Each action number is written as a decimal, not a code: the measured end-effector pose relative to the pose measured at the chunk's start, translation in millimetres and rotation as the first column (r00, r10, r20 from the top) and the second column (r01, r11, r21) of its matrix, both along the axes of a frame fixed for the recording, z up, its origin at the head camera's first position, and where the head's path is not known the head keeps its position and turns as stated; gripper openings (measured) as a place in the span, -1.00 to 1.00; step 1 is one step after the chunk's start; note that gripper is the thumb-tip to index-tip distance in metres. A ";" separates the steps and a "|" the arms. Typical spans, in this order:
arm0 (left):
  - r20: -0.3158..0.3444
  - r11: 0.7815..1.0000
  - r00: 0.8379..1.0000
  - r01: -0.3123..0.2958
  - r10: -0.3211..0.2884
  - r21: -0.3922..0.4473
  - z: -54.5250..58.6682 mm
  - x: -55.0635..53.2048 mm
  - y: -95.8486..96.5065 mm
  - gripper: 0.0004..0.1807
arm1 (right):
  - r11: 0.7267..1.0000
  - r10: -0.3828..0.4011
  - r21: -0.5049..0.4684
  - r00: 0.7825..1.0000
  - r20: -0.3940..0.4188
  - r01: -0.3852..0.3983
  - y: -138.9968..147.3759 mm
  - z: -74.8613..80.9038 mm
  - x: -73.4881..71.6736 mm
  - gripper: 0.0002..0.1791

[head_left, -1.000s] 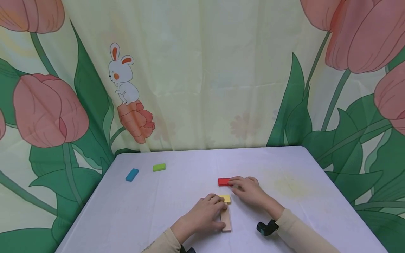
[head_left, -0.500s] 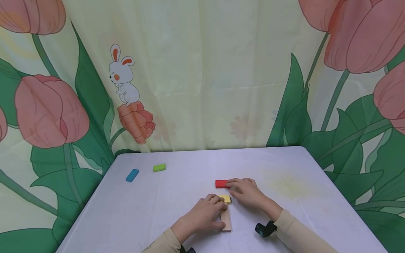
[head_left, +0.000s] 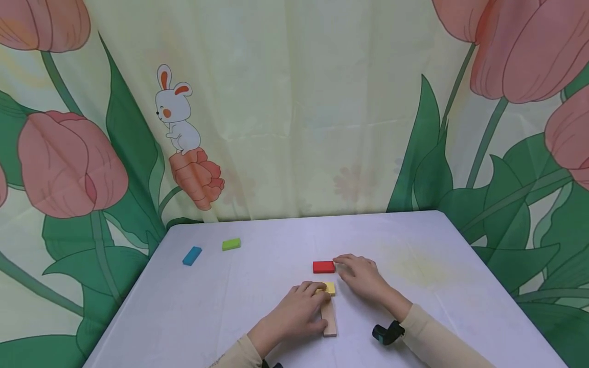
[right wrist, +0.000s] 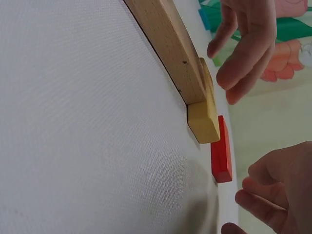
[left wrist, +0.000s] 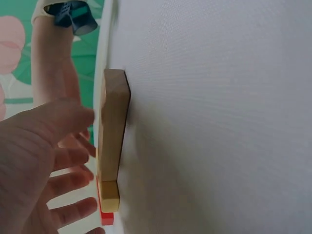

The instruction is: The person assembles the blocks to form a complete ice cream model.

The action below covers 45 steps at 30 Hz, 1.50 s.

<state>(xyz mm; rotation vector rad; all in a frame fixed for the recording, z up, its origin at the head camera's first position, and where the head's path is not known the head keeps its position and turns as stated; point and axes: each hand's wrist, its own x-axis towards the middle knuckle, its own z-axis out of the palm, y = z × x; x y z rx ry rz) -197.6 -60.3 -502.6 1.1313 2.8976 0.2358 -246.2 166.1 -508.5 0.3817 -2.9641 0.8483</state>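
In the head view my left hand [head_left: 296,311] is over a plain wooden block [head_left: 329,319] and the yellow block [head_left: 329,289] at its far end. The right wrist view shows the left fingers [right wrist: 248,56] loosely bent, with a gap between them and the blocks. A red block [head_left: 323,267] lies crosswise just beyond the yellow one. My right hand [head_left: 363,278] is beside the red block's right end, fingers relaxed and holding nothing. In the right wrist view the red block [right wrist: 222,155] sits apart from those fingertips. The wooden block [left wrist: 115,126] touches the yellow block [left wrist: 110,196].
A blue block [head_left: 191,255] and a green block [head_left: 231,244] lie at the far left of the white-covered table [head_left: 267,266]. Behind the table's far edge hangs a curtain [head_left: 294,112] printed with tulips and a rabbit. A black wrist camera [head_left: 388,333] is on the right wrist.
The red block has shifted slightly left and nearer. My right fingers, earlier over its right end, have moved off to the right. The left hand has stayed in place.
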 end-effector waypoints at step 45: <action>0.585 0.653 0.765 -0.591 0.269 0.473 -7.0 -32.9 -1.8 -0.59 | 0.992 -0.037 -0.121 0.997 0.074 0.045 -5.8 -0.1 3.7 -0.70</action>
